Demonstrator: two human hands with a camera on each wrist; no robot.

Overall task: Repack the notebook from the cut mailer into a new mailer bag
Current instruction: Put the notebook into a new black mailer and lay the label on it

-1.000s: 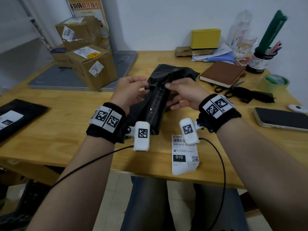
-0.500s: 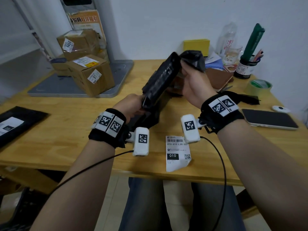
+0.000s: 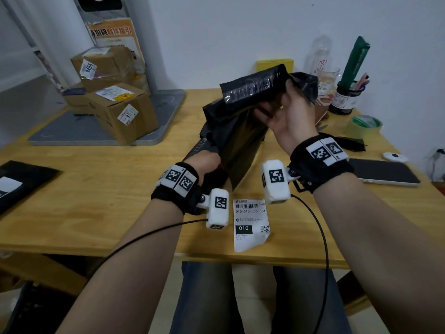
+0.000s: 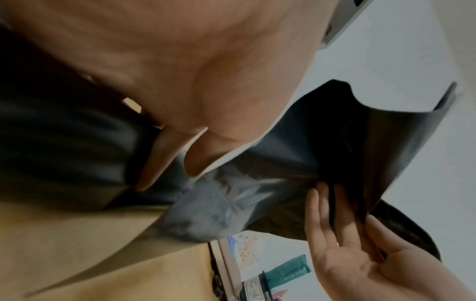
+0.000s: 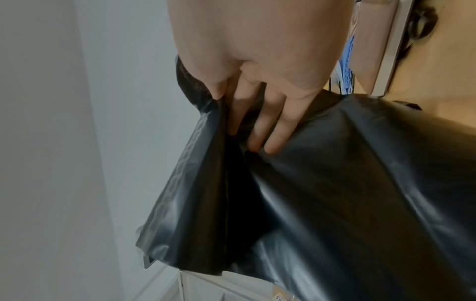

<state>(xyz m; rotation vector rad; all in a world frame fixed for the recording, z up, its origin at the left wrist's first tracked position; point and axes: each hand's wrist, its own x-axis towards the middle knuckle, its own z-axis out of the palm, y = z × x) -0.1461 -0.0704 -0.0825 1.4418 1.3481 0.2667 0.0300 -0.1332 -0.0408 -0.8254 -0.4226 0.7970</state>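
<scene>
A black mailer bag hangs upright above the wooden table. My right hand holds its top edge high, thumb behind the flap and fingers tucked into the mouth. My left hand grips the bag's lower end near the table. In the left wrist view the bag gapes open beside the right hand. The brown notebook lies on the table behind the bag, mostly hidden in the head view.
A printed shipping label lies at the table's front edge. Another black mailer with a white label is at far left. Cardboard boxes stand back left. A phone, tape roll and pen cup sit at the right.
The bag has come up off the table. My right hand raised its top edge and spread the mouth, while my left hand slid down to the lower end.
</scene>
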